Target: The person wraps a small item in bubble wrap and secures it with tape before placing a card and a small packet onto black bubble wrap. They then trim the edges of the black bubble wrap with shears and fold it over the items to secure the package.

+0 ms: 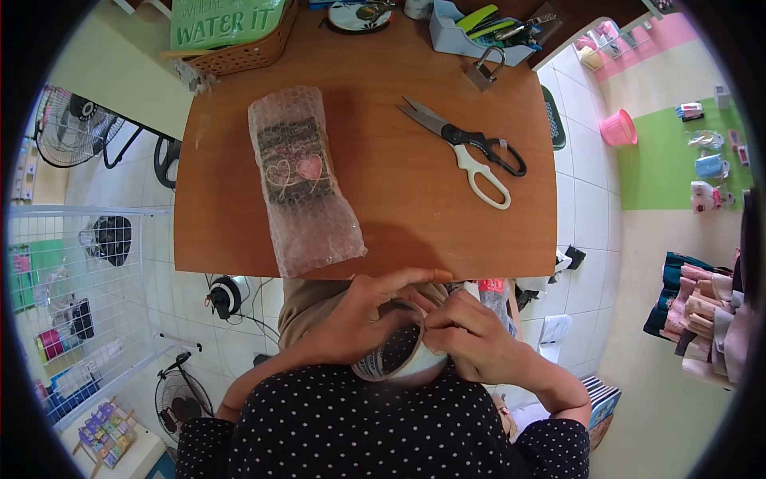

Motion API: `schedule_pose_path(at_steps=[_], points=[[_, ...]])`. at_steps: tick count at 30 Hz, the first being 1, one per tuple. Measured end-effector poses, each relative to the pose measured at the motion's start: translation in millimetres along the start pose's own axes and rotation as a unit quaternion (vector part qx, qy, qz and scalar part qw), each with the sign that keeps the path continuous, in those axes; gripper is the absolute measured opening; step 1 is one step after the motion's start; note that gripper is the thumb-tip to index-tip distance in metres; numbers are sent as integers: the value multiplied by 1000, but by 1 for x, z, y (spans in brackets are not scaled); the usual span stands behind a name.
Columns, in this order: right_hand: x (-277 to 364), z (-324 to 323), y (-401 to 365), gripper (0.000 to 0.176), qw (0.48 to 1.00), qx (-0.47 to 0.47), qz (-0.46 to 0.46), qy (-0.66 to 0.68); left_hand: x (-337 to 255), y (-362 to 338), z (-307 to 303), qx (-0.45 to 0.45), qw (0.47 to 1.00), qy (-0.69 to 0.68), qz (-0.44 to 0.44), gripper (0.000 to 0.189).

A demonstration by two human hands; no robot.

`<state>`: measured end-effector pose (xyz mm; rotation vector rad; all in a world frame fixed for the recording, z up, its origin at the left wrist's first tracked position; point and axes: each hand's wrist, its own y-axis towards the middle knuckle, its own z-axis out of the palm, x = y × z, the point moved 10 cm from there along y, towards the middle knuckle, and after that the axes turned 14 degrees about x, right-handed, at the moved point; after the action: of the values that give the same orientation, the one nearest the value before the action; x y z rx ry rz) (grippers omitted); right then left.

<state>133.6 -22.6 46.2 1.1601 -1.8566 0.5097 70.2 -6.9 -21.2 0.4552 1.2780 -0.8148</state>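
Close to my body, below the table's front edge, I hold a wide roll of tape (411,366) with a printed inner core. My left hand (363,315) grips its left and far side, one finger stretched toward the table edge. Fingers of my right hand (475,335) are bent and pinch the roll's right rim. Beyond my hands, a bubble-wrapped parcel (307,227) lies on the tabletop, a dark item with two heart shapes showing through. To its right rest scissors (467,144) with one black and one white handle, blades slightly apart.
The brown table (383,215) carries a woven basket (247,56) at the back left, a small plate (359,16), a blue bin of tools (479,36) and a padlock (483,73). A white wire rack (88,279) and fans stand left; a pink bin (618,128) sits right.
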Motion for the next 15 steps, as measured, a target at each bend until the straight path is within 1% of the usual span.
schedule_pose_path(at_steps=[4, 6, 7, 9, 10, 12, 13, 15], points=[[4, -3, -4, 26, 1000, -6, -8, -4, -11, -4, -1, -18, 998, 50, 19, 53], [4, -12, -6, 22, 998, -43, -12, 42, -24, -13, -12, -77, 988, 122, 57, 53], [7, -12, -5, 22, 998, -44, -13, 43, -25, -14, -14, -78, 988, 123, 56, 53], [-6, -25, -6, 18, 973, -130, 27, 190, -57, -26, -19, -149, 936, 278, 154, 51], [-5, -25, -4, 18, 973, -130, 26, 191, -58, -27, -21, -150, 936, 279, 153, 51], [-15, -34, -7, 18, 967, -187, 92, 149, -76, -37, -13, -173, 878, 388, 221, 45], [-12, -34, -5, 18, 967, -187, 92, 149, -76, -36, -13, -172, 878, 388, 221, 45], [-3, -37, -1, 19, 975, -184, 100, 72, -87, -39, -3, -182, 816, 492, 242, 46]])
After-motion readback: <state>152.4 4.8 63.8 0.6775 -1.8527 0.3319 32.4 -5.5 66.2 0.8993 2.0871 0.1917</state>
